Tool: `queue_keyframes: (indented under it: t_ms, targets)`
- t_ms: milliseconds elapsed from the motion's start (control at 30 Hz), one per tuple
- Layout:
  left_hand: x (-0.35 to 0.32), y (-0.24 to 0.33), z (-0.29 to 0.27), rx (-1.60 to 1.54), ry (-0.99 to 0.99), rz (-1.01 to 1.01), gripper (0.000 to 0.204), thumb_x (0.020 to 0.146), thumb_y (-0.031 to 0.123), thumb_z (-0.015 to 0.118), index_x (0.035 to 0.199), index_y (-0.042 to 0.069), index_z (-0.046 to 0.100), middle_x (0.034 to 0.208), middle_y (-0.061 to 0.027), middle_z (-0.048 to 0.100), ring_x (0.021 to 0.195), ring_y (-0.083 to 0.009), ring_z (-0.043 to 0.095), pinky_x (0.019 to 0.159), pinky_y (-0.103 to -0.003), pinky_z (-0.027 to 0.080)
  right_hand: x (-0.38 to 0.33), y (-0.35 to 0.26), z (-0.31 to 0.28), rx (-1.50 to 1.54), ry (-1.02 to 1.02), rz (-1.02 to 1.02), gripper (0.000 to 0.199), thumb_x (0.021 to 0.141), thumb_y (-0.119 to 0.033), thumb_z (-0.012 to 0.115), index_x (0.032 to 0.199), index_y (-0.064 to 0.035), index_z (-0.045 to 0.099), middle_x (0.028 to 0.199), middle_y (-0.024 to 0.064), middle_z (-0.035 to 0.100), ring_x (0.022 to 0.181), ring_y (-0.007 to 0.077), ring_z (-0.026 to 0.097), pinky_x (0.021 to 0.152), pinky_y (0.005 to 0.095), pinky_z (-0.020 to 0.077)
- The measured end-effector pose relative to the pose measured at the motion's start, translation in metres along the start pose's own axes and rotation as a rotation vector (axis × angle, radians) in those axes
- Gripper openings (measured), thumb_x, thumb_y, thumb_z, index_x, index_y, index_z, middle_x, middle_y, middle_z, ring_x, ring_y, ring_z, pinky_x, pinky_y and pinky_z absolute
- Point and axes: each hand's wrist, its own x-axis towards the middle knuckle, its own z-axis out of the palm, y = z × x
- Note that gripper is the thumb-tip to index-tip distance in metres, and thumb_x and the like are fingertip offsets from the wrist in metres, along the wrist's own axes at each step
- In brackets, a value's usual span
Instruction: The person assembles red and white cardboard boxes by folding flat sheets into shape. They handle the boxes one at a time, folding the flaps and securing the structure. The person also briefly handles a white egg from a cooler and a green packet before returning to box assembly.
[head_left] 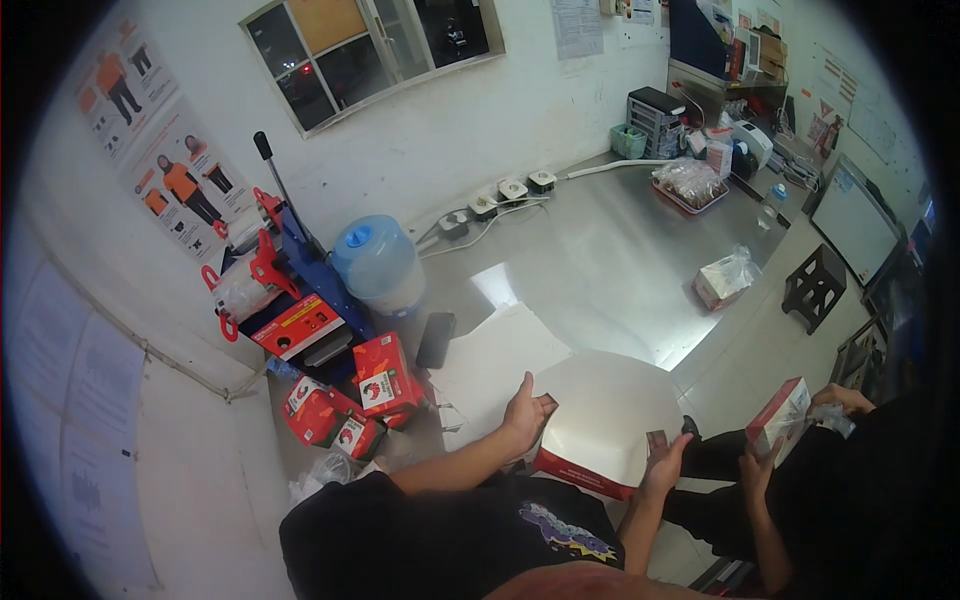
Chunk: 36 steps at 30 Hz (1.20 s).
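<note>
Curved white-and-red card (605, 420) held at the counter's (600, 250) near right corner.
Left hand (523, 420) grips its left side, right hand (661, 470) its right; it looks light, springy, easily creased, best held by opposite edges.

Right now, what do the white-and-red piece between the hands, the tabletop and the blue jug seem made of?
White-and-red piece: likely thin cardboard, smooth and matte; it bends in a broad curve. Tabletop: probably stainless steel, satin; grey with bright, smeared reflections. Blue jug: apparently plastic, glossy; its tinted wall is see-through.
</note>
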Motion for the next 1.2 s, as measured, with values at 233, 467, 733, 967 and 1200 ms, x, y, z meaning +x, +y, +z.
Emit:
queue_keyframes:
  t_ms: [233, 467, 733, 967, 1200]
  targets:
    - [-0.011, 0.018, 0.005, 0.768, -0.265, -0.045, 0.048, 0.099, 0.026, 0.058, 0.138, 0.001, 0.044, 0.128, -0.0115, 0.058, 0.117, -0.0165, 0.057, 0.099, -0.032, 0.046, -0.022, -0.015, 0.028, -0.414, -0.296, 0.197, 0.039, 0.100, -0.023, 0.052, 0.125, 0.0058, 0.058, 0.121, 0.0103, 0.062, 0.107, 0.0180, 0.059, 0.092, 0.0294, 0.0467]
    - [-0.015, 0.021, 0.012, 0.878, -0.349, 0.030, 0.038, 0.097, 0.019, 0.061, 0.130, 0.002, 0.053, 0.118, -0.0078, 0.065, 0.102, -0.0141, 0.063, 0.091, -0.030, 0.050, -0.013, -0.005, 0.009, -0.598, -0.356, 0.338, 0.029, 0.093, -0.010, 0.061, 0.117, 0.0068, 0.061, 0.105, 0.0100, 0.068, 0.085, 0.0145, 0.065, 0.073, 0.0271, 0.0513]
    - [-0.011, 0.021, -0.005, 0.775, -0.327, -0.120, 0.034, 0.102, 0.025, 0.051, 0.126, 0.001, 0.055, 0.111, -0.0050, 0.066, 0.095, -0.0112, 0.064, 0.085, -0.027, 0.051, -0.008, -0.004, 0.004, -0.451, -0.345, 0.302, 0.026, 0.093, -0.015, 0.065, 0.112, 0.0034, 0.064, 0.098, 0.0087, 0.070, 0.076, 0.0116, 0.066, 0.067, 0.0236, 0.0519]
    - [-0.019, 0.024, 0.004, 0.624, -0.297, -0.029, 0.047, 0.103, 0.033, 0.047, 0.138, 0.002, 0.047, 0.124, -0.0100, 0.058, 0.119, -0.0160, 0.053, 0.100, -0.033, 0.044, -0.004, 0.001, -0.006, -0.508, -0.236, 0.253, 0.027, 0.092, -0.009, 0.062, 0.115, 0.0055, 0.059, 0.101, 0.0106, 0.068, 0.088, 0.0173, 0.068, 0.075, 0.0279, 0.0547]
    - [-0.016, 0.008, -0.031, 0.605, -0.465, 0.086, 0.059, 0.104, 0.042, 0.040, 0.144, -0.001, 0.040, 0.144, -0.0161, 0.045, 0.134, -0.0232, 0.042, 0.112, -0.037, 0.035, 0.003, -0.002, -0.005, -0.742, -0.128, 0.228, 0.074, 0.090, -0.013, 0.064, 0.151, -0.0011, 0.024, 0.115, 0.0205, 0.064, 0.102, 0.0234, 0.064, 0.082, 0.0343, 0.0556]
